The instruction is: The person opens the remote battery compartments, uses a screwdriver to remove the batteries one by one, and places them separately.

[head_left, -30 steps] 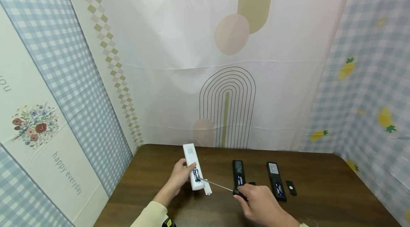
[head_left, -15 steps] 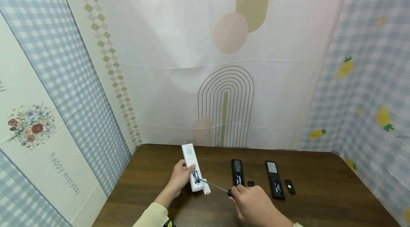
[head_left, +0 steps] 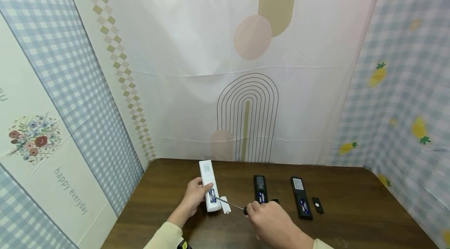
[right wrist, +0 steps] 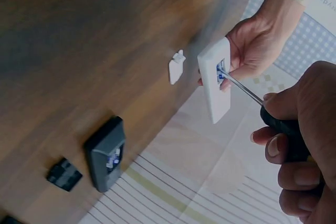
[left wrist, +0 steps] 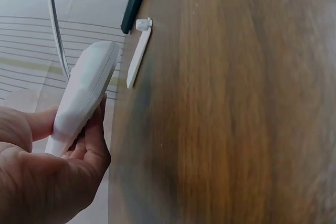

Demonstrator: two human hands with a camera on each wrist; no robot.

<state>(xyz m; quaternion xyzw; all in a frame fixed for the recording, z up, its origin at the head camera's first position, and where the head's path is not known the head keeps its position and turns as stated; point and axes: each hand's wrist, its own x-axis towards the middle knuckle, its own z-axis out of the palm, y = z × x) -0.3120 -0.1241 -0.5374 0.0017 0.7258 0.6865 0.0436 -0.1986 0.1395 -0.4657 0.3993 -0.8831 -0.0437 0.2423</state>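
Observation:
My left hand [head_left: 194, 197] grips a white remote control [head_left: 207, 175] with its back facing up, thumb along one edge. The remote's battery bay is uncovered and blue-and-white batteries [head_left: 212, 195] sit inside. In the left wrist view the remote [left wrist: 86, 90] is seen edge-on, lifted off the table. My right hand [head_left: 272, 221] wraps round the black handle of a screwdriver [right wrist: 242, 88], whose metal shaft reaches across to the batteries, its tip at the bay. A white battery cover [head_left: 225, 205] lies on the table just right of the remote.
Two black remotes lie face down on the brown table [head_left: 168, 178], their battery bays uncovered with batteries in: one in the middle [head_left: 260, 184], another [head_left: 299, 194] to the right. A small black cover [right wrist: 64, 174] and a longer black cover [head_left: 318, 205] lie near them. A patterned cloth hangs behind.
The white remote has shifted slightly left and down with my left hand. My right hand and the screwdriver have moved left, the tip staying at the battery bay.

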